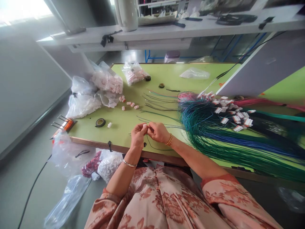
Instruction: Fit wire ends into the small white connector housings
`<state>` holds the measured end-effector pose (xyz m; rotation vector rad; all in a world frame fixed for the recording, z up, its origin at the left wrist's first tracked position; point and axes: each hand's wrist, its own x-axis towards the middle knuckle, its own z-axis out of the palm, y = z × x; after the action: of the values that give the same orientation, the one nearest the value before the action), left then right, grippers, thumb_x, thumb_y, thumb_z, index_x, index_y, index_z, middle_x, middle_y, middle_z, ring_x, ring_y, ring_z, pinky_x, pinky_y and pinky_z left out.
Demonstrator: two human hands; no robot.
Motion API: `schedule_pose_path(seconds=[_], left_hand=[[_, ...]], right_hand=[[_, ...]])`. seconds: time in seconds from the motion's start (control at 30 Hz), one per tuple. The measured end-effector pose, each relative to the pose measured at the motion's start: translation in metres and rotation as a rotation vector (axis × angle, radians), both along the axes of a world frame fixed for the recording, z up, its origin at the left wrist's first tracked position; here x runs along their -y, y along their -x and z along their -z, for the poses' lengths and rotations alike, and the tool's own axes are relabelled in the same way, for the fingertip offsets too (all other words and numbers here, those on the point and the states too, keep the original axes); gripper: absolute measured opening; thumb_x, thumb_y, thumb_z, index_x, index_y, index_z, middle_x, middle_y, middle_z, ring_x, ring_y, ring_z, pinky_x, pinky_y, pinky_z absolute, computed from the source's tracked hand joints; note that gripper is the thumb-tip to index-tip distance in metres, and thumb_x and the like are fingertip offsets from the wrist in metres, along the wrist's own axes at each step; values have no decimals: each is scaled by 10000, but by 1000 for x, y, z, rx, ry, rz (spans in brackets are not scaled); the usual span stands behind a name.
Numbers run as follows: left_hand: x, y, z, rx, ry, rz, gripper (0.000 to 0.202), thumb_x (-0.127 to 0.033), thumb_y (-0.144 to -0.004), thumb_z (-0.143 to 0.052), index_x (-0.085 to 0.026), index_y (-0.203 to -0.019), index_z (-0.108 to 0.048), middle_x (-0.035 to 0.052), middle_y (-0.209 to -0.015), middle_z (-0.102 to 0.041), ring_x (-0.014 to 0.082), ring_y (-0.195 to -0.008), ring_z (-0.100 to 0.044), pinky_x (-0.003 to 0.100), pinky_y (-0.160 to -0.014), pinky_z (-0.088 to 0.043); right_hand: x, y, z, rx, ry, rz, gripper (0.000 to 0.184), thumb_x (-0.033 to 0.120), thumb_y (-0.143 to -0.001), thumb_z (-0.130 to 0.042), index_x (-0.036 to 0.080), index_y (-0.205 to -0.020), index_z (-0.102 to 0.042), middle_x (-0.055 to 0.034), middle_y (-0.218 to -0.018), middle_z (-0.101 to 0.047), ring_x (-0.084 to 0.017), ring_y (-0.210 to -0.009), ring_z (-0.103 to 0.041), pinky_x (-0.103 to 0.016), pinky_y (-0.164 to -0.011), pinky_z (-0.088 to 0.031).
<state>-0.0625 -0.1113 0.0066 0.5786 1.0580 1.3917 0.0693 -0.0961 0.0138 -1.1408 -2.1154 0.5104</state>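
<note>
My left hand (138,135) and my right hand (158,131) meet fingertip to fingertip above the front of the green table. Between the left thumb and fingers is a small white connector (145,126), mostly covered. The right fingers are pinched against it, and a thin dark wire (152,147) trails from them in a loop over the table; its tip is hidden. Just beyond the hands, loose wire ends (162,108) spread leftward from a big bundle of green and blue wires (190,117). White connectors (235,118) with orange marks sit on that bundle.
Bags of connectors (107,78) stand at the back left, near loose connectors (132,104). A roll of black tape (100,122) lies on the left. An orange holder with metal prongs (68,124) sits at the table's left corner. A shelf (162,35) spans the back.
</note>
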Motion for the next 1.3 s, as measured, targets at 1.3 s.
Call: schedule_pose_path(seconds=[1.3], left_hand=[[-20, 18, 10, 245, 50, 16, 242, -155, -673, -799, -133, -886, -686, 29, -792, -680, 68, -694, -603, 176, -642, -457]], right_hand=[[-103, 27, -14, -268, 194, -33, 186, 326, -770, -549, 151, -740, -604, 7, -659, -601, -96, -588, -479, -221, -595, -380]])
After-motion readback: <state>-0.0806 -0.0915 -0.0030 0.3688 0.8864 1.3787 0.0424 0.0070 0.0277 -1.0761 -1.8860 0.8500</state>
